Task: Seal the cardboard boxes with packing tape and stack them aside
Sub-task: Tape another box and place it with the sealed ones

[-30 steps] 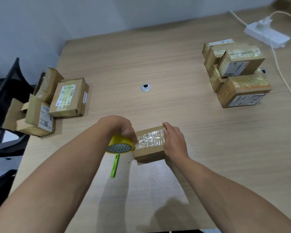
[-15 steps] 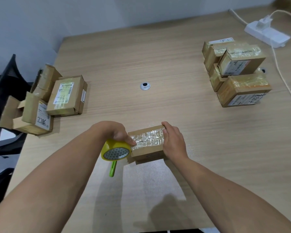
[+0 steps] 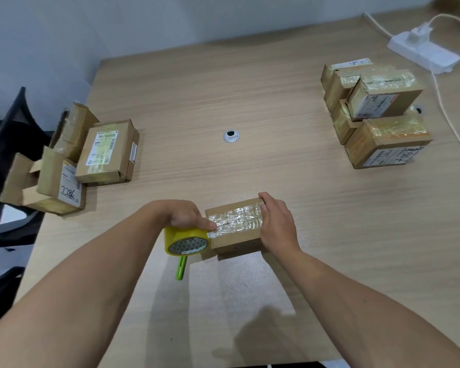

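Observation:
A small cardboard box point(image 3: 234, 241) lies on the wooden table point(image 3: 250, 88) in front of me, its top covered by a clear strip of tape. My left hand point(image 3: 186, 215) grips a yellow tape roll point(image 3: 185, 241) at the box's left end, thumb lying on the tape. My right hand point(image 3: 278, 225) holds the box's right end, fingers curled over its far edge. Several taped boxes point(image 3: 377, 112) are stacked at the right. Several other boxes point(image 3: 106, 152) sit at the left edge.
A green pen-like tool point(image 3: 180, 268) lies under the roll. A round cable grommet point(image 3: 231, 136) is set in the table's middle. A white power strip point(image 3: 425, 51) with cables lies at the far right corner. A black chair point(image 3: 8, 134) stands left of the table.
The tape roll in my left hand has moved left, off the box's left end, drawing the strip across the top. My right hand has stayed on the right end.

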The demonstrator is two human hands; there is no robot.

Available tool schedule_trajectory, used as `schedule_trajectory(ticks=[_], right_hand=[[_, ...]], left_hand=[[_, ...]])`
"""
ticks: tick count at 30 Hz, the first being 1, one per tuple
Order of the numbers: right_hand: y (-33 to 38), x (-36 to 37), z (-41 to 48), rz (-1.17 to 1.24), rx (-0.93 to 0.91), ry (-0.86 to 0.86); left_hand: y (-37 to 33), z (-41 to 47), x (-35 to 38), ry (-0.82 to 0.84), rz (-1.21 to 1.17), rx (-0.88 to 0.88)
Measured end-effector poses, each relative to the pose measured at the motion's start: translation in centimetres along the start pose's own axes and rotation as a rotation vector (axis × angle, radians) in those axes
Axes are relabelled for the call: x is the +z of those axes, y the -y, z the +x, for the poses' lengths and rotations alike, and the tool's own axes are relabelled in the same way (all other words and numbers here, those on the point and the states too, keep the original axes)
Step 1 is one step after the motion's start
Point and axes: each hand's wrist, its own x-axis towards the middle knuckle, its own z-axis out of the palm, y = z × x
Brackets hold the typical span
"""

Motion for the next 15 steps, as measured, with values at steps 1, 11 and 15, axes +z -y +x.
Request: schedule_trajectory(ticks=[1,11,15], right_hand=[[0.0,0.0,0.0,0.000,0.000,0.001],[0.0,0.1,0.1,0.013,0.014,0.008],[0.1,0.0,0.0,-0.006,0.011,0.013]], left_hand=[[0.5,0.0,0.1,0.002,-0.057,0.024],[1.5,0.3,0.8,-0.075,-0.200,0.100],[1.7,0.8,1.7,-0.105,-0.170,0.121]])
